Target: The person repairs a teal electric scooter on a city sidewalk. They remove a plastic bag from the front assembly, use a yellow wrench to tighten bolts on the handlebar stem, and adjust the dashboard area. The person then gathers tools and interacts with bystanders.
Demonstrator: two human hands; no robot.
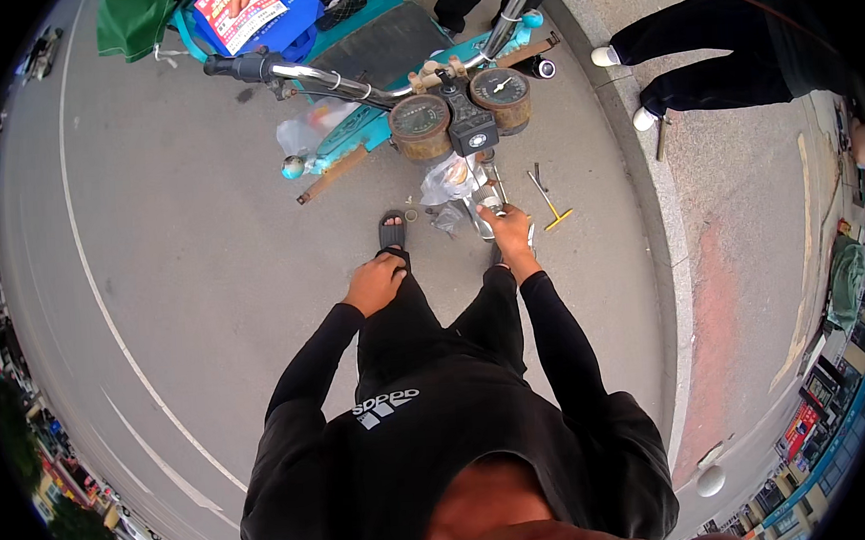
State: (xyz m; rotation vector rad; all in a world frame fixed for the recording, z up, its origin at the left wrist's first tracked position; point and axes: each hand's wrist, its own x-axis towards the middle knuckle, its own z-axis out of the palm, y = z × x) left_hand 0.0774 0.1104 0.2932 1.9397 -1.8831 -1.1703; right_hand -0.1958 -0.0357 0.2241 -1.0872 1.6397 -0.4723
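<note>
The left hand [376, 285] rests loosely open on the left knee [400, 259], apparently for support. The right hand [511, 231], half-curled, meets a silver metal part [486, 198] below the gauges [419, 117]; grip unclear. A yellow-handled tool [551, 207] lies right, conveniently near.

Looks like an open-air city roadside: shows grey asphalt [224, 203], a white painted line [108, 291] at nine o'clock, a stone kerb [676, 287] at three, and shopfronts [803, 430] at four.
</note>
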